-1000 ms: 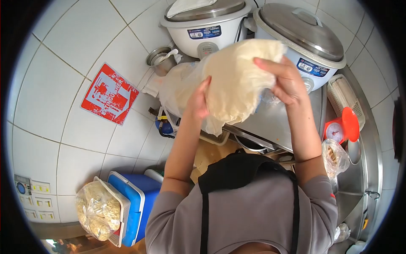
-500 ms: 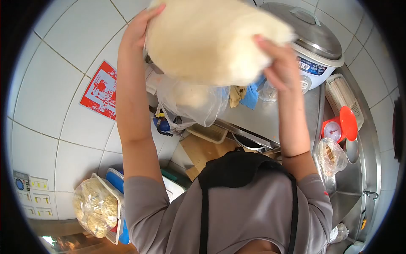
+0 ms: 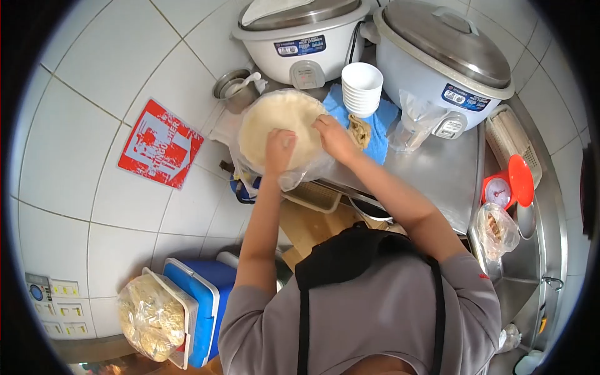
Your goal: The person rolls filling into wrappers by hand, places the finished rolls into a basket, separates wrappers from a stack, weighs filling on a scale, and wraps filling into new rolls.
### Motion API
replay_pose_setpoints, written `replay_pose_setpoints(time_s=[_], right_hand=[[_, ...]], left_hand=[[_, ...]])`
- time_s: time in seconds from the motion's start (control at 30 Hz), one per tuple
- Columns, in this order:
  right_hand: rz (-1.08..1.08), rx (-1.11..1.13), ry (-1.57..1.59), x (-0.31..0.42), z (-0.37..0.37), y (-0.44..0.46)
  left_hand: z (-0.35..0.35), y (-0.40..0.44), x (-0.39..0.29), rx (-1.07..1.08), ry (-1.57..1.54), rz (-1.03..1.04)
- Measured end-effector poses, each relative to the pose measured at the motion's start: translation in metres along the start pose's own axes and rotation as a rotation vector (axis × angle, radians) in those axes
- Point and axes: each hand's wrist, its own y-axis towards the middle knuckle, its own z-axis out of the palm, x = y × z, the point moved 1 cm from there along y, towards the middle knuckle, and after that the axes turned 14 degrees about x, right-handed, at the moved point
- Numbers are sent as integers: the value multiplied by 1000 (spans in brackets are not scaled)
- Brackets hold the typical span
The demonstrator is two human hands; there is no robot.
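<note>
A round, pale cream mass lies in a clear plastic bag at the left end of the metal counter. My left hand rests on its front part with the fingers curled down against it. At its right edge, my right hand has the fingers pinched together on the mass or the bag's rim; which one is too small to tell. Right of my right hand, a blue cloth bears a stack of white bowls and a crumpled tan cloth.
Two rice cookers stand at the back. A metal pot is at the left. A red scale, a bag of food and a sink are at the right. A blue cooler stands lower left.
The pale mass, lifted in both hands before, now lies lower at the left in the clear bag. Both hands have come down with it, and the bowls and left rice cooker show again.
</note>
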Motion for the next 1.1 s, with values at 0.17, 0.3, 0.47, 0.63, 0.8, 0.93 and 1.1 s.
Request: replay_pose_setpoints(time_s=[0.17, 0.3, 0.47, 0.63, 0.8, 0.93, 1.1], right_hand=[[410, 174, 89, -13, 24, -25], [213, 242, -54, -1, 26, -61], [78, 124, 52, 6, 20, -78], [297, -152, 355, 15, -3, -48], [463, -79, 770, -14, 30, -43], [539, -100, 754, -21, 40, -51], [451, -110, 608, -24, 46, -47]], left_hand=[[40, -23, -45, 54, 196, -28], [35, -43, -45, 25, 223, 18], [27, -45, -40, -22, 89, 101], [51, -6, -47, -31, 97, 6], [68, 7, -45, -74, 147, -134], [66, 6, -35, -26, 49, -203], [52, 11, -24, 104, -231, -341]])
